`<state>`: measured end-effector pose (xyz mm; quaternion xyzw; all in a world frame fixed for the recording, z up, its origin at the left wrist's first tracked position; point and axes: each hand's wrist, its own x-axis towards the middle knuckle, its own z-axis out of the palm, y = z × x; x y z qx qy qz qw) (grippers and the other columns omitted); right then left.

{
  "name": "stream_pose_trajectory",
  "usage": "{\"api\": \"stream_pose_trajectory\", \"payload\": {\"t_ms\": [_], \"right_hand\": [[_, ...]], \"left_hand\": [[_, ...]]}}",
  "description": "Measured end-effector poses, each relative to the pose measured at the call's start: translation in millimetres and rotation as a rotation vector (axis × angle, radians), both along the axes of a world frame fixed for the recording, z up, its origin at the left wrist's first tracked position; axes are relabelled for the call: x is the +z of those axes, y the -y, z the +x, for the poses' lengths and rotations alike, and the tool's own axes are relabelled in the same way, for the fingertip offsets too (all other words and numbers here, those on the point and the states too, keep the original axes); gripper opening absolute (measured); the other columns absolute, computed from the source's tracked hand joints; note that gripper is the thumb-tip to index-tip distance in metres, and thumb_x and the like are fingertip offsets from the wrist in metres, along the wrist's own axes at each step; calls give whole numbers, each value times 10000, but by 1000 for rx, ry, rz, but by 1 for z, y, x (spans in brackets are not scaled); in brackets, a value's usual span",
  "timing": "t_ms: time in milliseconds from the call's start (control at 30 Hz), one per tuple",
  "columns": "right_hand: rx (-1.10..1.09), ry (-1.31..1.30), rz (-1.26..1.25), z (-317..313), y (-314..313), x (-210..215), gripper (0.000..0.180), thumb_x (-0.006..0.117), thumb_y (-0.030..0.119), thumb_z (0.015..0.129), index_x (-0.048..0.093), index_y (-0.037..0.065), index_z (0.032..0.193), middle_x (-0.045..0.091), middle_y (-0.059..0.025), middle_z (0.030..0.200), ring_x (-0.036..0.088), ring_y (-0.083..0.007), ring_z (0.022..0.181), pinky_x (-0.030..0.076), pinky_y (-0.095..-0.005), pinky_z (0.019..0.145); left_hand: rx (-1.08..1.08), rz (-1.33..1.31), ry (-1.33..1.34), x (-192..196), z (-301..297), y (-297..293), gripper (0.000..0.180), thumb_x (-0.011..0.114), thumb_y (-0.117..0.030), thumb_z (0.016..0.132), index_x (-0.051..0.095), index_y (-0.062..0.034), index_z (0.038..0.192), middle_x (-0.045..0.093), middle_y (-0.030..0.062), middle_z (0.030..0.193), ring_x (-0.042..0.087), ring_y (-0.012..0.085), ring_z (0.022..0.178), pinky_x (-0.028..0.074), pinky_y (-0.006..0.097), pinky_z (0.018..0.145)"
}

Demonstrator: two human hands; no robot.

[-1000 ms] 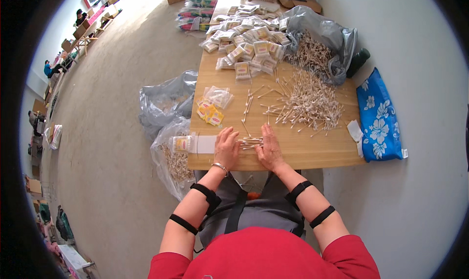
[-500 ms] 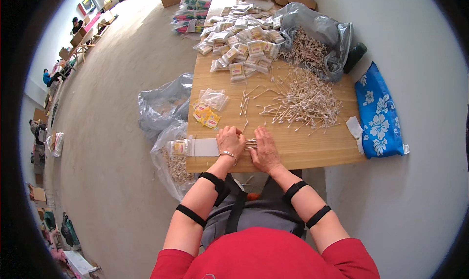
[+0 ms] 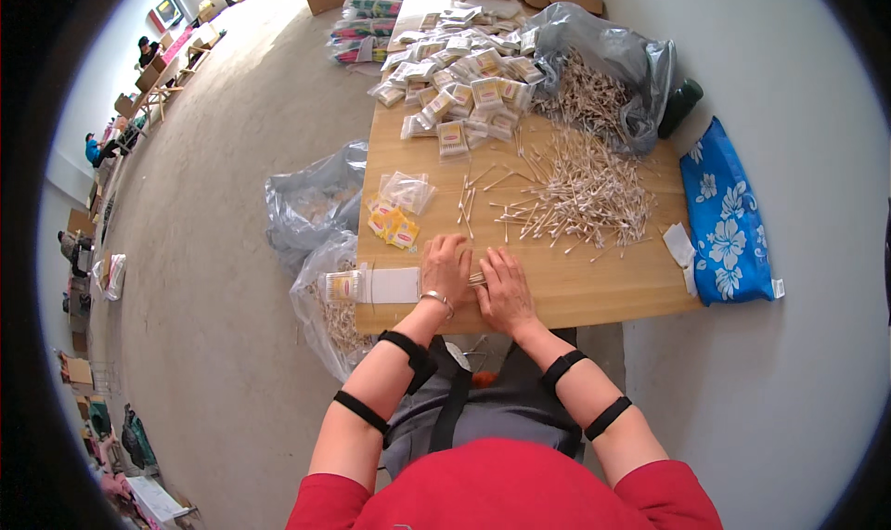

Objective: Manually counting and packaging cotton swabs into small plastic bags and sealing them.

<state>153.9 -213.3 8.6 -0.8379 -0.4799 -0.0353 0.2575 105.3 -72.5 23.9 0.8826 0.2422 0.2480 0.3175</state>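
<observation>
Wooden sticks (image 3: pixel 476 278) are pinched between left hand (image 3: pixel 446 268) and right hand (image 3: pixel 504 289) (gathering step, seemingly); next, slide them squarely into the white sleeve (image 3: pixel 394 285).

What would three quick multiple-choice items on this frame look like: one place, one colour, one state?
1. Where is the loose heap of swabs?
A. on the floor
B. on the table, ahead and to the right of the hands
C. in the person's lap

2. What colour is the flowered bag beside the table?
A. blue
B. green
C. black

3. How are the left hand and right hand placed?
A. raised in the air
B. both down on the table, side by side, over a small bundle of swabs
C. far apart at the table's two ends

Answers:
1 B: the heap spreads across the tabletop beyond the right hand.
2 A: its cloth is blue with white flowers.
3 B: both hands lie on the near edge, the bundle showing between them.
</observation>
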Motion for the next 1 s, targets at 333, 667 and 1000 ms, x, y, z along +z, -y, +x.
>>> {"api": "stream_pose_trajectory", "payload": {"t_ms": [333,667,1000], "right_hand": [[-49,-1,45,-1,-1,4,464,597,241,788,531,12,1187,444,-153,1333,345,-306,1295,232,-445,1101],[-50,-15,53,1,-1,6,478,612,239,772,531,0,1179,448,-169,1318,354,-324,1286,257,-452,1087],[-44,-47,111,1,1,3,491,621,216,764,513,-6,1189,450,-171,1312,367,-326,1276,252,-449,1091]], "left_hand": [[115,121,-227,-1,62,-20,238,724,-217,726,662,-132,940,584,97,1006,511,277,997,415,378,868],[66,217,-84,-9,74,-19,103,650,-218,778,670,-152,855,624,37,857,569,239,896,416,372,810],[-68,89,-10,-12,47,-27,100,579,-117,818,664,-91,864,654,105,878,592,286,875,453,383,787]]}}
